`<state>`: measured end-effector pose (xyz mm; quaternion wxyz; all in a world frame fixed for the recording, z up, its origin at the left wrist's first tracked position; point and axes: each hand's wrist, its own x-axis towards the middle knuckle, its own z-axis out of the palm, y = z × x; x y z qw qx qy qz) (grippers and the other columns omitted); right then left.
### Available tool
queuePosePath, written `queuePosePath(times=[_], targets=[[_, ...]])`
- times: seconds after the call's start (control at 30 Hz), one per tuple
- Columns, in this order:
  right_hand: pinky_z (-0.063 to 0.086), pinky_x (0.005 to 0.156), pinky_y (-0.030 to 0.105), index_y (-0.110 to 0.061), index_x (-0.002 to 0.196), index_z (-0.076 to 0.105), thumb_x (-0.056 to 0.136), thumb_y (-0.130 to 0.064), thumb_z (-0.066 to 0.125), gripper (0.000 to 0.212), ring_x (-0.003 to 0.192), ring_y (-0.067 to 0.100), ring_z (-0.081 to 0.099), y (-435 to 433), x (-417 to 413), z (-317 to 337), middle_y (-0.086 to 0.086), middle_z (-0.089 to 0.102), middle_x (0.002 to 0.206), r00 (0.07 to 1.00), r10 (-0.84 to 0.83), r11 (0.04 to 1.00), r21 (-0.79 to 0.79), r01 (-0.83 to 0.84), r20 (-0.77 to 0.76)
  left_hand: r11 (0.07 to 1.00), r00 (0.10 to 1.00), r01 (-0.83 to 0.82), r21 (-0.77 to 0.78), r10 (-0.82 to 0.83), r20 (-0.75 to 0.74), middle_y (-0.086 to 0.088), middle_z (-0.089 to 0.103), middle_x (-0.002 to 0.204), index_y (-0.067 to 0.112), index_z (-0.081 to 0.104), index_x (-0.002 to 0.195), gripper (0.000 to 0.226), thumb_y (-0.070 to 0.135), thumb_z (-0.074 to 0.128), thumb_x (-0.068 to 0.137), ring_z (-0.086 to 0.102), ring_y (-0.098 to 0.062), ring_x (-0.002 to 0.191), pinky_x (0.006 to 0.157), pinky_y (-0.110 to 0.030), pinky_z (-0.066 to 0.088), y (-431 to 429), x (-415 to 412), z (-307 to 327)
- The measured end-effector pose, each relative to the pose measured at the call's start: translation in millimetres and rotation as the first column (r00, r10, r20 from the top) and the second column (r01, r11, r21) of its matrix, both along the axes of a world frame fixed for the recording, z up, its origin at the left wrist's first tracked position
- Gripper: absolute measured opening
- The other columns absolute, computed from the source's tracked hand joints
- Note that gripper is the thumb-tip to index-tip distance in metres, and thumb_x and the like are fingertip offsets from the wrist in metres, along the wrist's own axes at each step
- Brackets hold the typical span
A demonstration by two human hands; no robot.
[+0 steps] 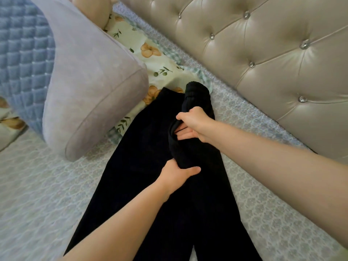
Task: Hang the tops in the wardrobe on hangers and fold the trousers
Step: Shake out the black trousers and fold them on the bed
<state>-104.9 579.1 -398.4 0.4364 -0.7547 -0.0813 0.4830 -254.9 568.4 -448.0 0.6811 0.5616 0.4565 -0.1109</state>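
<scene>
Black trousers (pixel 143 166) lie stretched out on the bed, waistband at the far end, legs running toward me. My right hand (pixel 194 127) is closed on a bunched fold of the black fabric near the upper right of the trousers, lifting it off the bed. My left hand (pixel 177 174) grips the same bunched fold from below, thumb on top of the cloth. No tops or hangers are in view.
A large lilac cushion (pixel 90 87) lies left of the trousers, with a blue quilted pillow (pixel 20 59) behind it. A floral sheet (pixel 156 63) sits under the waistband. The tufted beige headboard (pixel 263 59) runs along the right. The patterned bedspread (pixel 47 194) surrounds everything.
</scene>
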Motion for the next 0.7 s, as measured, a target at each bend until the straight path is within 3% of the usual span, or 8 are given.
queuePosePath(times=[0.13,0.2,0.33,0.43,0.5,0.57,0.63,0.7], targets=[[0.062,0.067,0.045,-0.003,0.129,0.045,0.098,-0.017,0.052,0.035,0.068,0.034,0.072,25.9,-15.8,-15.4,0.021,0.065,0.103,0.994,0.016,0.996,-0.084,-0.007,0.111,0.949,0.966,-0.259,-0.183,0.249,-0.075,-0.008,0.069,0.111,0.008,0.059,0.120,0.032,0.005,0.062,0.088,0.068,-0.027,0.100,0.084,-0.045,0.060,6.4,-24.2,-15.0],[0.062,0.068,0.040,-0.003,0.133,0.042,0.100,-0.020,0.050,0.037,0.068,0.032,0.073,36.3,-17.3,-20.3,0.018,0.064,0.099,0.990,0.016,0.993,-0.118,0.001,0.143,0.928,0.947,-0.323,-0.188,0.316,-0.063,-0.013,0.072,0.106,0.004,0.064,0.111,0.022,0.001,0.055,0.090,0.070,-0.030,0.097,0.082,-0.047,0.060,22.0,-40.8,-11.8],[0.062,0.066,0.035,-0.003,0.138,0.039,0.100,-0.016,0.052,0.042,0.078,0.029,0.072,62.9,-21.8,-30.4,0.019,0.063,0.105,0.993,0.028,0.995,-0.094,-0.017,0.114,0.916,0.915,-0.399,-0.048,0.395,-0.078,-0.014,0.073,0.097,0.004,0.066,0.103,0.016,0.004,0.054,0.094,0.070,-0.025,0.085,0.070,-0.038,0.059,74.6,-80.5,-11.6],[0.062,0.073,0.040,0.002,0.124,0.051,0.100,-0.021,0.052,0.033,0.087,0.029,0.070,77.4,-25.2,-43.9,0.021,0.065,0.105,0.969,0.157,0.982,-0.136,-0.133,0.189,0.915,0.904,-0.398,0.058,0.402,-0.146,-0.013,0.070,0.105,0.003,0.061,0.119,0.026,0.011,0.061,0.094,0.069,-0.026,0.092,0.072,-0.041,0.060,105.8,-109.1,-22.4],[0.058,0.068,0.039,-0.003,0.101,0.056,0.100,-0.020,0.051,0.017,0.086,0.029,0.065,80.0,-23.0,-47.1,0.018,0.064,0.103,0.766,0.378,0.919,-0.312,-0.242,0.520,0.937,0.916,-0.303,0.172,0.337,-0.217,-0.010,0.068,0.107,0.006,0.057,0.124,0.037,0.023,0.066,0.093,0.069,-0.026,0.094,0.075,-0.043,0.060,106.6,-119.3,-31.5],[0.044,0.059,0.037,-0.007,0.098,0.052,0.095,-0.009,0.052,0.004,0.085,0.029,0.057,81.0,-16.3,-47.9,0.014,0.059,0.105,0.362,0.565,0.825,-0.503,-0.257,0.742,0.917,0.935,-0.146,0.370,0.250,-0.251,-0.006,0.067,0.097,0.011,0.059,0.109,0.030,0.031,0.070,0.089,0.067,-0.024,0.087,0.074,-0.041,0.058,95.1,-121.4,-37.2],[0.036,0.057,0.037,-0.010,0.117,0.046,0.087,-0.002,0.059,0.034,0.094,0.032,0.051,81.3,-11.0,-50.2,0.014,0.049,0.116,0.076,0.649,0.733,-0.595,-0.331,0.757,0.838,0.943,-0.085,0.539,0.242,-0.229,-0.004,0.063,0.087,0.013,0.055,0.098,0.028,0.031,0.073,0.086,0.061,-0.019,0.076,0.061,-0.030,0.049,83.4,-120.3,-39.0],[0.037,0.056,0.037,-0.017,0.129,0.040,0.080,0.001,0.064,0.057,0.100,0.034,0.045,84.1,-6.0,-54.1,0.015,0.038,0.123,-0.116,0.724,0.583,-0.693,-0.424,0.680,0.783,0.947,-0.100,0.613,0.265,-0.183,-0.001,0.060,0.079,0.013,0.055,0.092,0.024,0.026,0.074,0.086,0.055,-0.012,0.068,0.053,-0.022,0.037,78.5,-122.6,-39.3]])
